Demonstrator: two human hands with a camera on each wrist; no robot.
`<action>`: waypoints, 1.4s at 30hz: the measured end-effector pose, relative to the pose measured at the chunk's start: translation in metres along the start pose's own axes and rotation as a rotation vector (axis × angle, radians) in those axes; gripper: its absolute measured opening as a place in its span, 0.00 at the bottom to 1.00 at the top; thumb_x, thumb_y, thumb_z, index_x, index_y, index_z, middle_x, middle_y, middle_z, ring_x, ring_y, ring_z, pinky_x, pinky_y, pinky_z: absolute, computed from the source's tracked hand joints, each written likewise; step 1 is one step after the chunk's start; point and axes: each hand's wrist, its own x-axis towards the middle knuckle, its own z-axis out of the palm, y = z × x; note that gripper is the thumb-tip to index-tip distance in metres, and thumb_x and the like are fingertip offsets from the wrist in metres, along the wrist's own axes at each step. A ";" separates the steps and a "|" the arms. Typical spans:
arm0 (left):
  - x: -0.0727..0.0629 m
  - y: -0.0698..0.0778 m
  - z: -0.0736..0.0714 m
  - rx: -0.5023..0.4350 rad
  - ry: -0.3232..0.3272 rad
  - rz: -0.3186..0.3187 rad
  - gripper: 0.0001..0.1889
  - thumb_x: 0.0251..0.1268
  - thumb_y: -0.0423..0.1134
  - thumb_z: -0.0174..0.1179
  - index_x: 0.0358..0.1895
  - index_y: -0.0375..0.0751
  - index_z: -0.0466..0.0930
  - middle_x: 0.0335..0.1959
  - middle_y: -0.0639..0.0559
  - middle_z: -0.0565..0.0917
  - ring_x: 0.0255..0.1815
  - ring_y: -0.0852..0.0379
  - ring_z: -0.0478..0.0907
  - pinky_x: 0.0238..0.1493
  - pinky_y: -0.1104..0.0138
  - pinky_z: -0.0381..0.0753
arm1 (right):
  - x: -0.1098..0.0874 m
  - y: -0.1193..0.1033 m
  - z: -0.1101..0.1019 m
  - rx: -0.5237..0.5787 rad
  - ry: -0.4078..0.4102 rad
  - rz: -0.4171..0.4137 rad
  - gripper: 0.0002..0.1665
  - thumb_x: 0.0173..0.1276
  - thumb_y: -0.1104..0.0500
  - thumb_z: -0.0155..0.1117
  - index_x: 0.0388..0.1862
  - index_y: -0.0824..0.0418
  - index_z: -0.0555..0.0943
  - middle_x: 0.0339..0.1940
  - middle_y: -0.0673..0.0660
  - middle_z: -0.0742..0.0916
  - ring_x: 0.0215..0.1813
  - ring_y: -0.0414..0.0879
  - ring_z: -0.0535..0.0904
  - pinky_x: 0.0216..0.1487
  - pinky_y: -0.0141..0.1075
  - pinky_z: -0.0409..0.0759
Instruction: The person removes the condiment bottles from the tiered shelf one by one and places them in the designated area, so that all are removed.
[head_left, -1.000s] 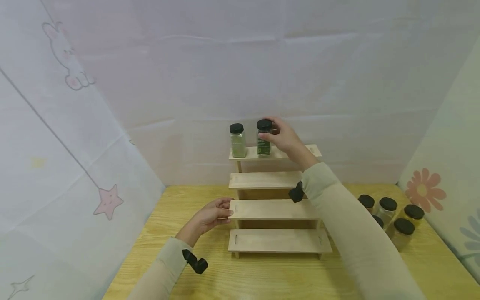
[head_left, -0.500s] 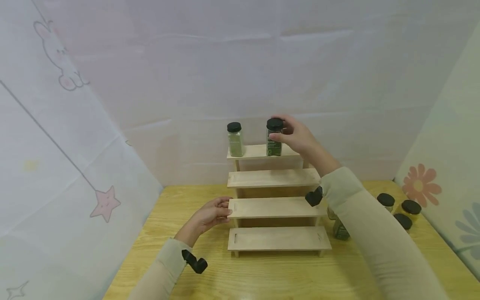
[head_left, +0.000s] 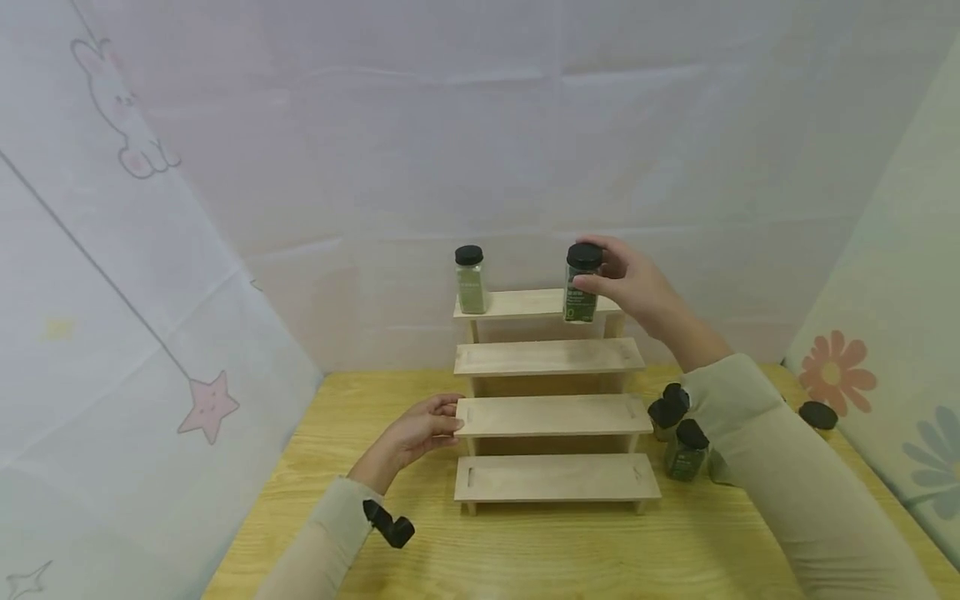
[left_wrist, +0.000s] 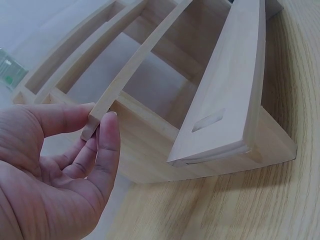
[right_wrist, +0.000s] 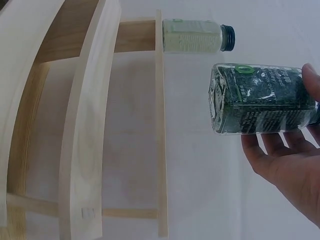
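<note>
A four-tier wooden display rack [head_left: 547, 357] stands on the table. My left hand [head_left: 416, 431] pinches the left end of its second tier from the bottom; thumb and fingers [left_wrist: 107, 150] grip that board's corner in the left wrist view. My right hand [head_left: 633, 283] holds a spice jar [head_left: 581, 307] with dark green contents and a black lid, gripped near its top. In the right wrist view this jar [right_wrist: 262, 100] is upright relative to the rack, its base apart from the top board. A pale green spice jar [head_left: 471, 289] stands on the top tier's left end.
Several black-lidded jars stand right of the rack, among them a green-labelled jar [head_left: 686, 457]. My right sleeve hides part of this group; one black lid [head_left: 817, 415] shows beyond it. A white printed cloth [head_left: 420, 167] hangs close behind the rack.
My right hand has carried the dark green jar rightward along the top tier, away from the pale green jar. My left hand has kept its place on the rack.
</note>
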 end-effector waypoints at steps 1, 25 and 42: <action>0.000 0.000 0.000 0.000 -0.004 0.001 0.34 0.73 0.29 0.59 0.78 0.36 0.57 0.57 0.43 0.70 0.42 0.56 0.75 0.51 0.61 0.85 | -0.002 0.001 -0.003 -0.006 0.001 -0.003 0.38 0.70 0.52 0.70 0.76 0.45 0.67 0.61 0.57 0.79 0.56 0.50 0.76 0.58 0.44 0.77; 0.002 -0.002 -0.006 -0.011 -0.021 0.012 0.35 0.72 0.29 0.58 0.79 0.33 0.54 0.54 0.45 0.72 0.40 0.59 0.75 0.47 0.65 0.85 | -0.057 0.011 -0.048 -0.060 0.058 -0.021 0.35 0.74 0.57 0.66 0.76 0.49 0.67 0.56 0.54 0.80 0.54 0.42 0.79 0.50 0.31 0.81; 0.001 -0.001 -0.007 -0.008 -0.015 0.008 0.33 0.72 0.29 0.59 0.77 0.37 0.58 0.53 0.44 0.69 0.39 0.58 0.74 0.48 0.65 0.85 | -0.091 0.028 -0.083 -0.194 0.106 0.020 0.35 0.75 0.56 0.65 0.78 0.47 0.65 0.56 0.41 0.80 0.55 0.32 0.77 0.49 0.21 0.77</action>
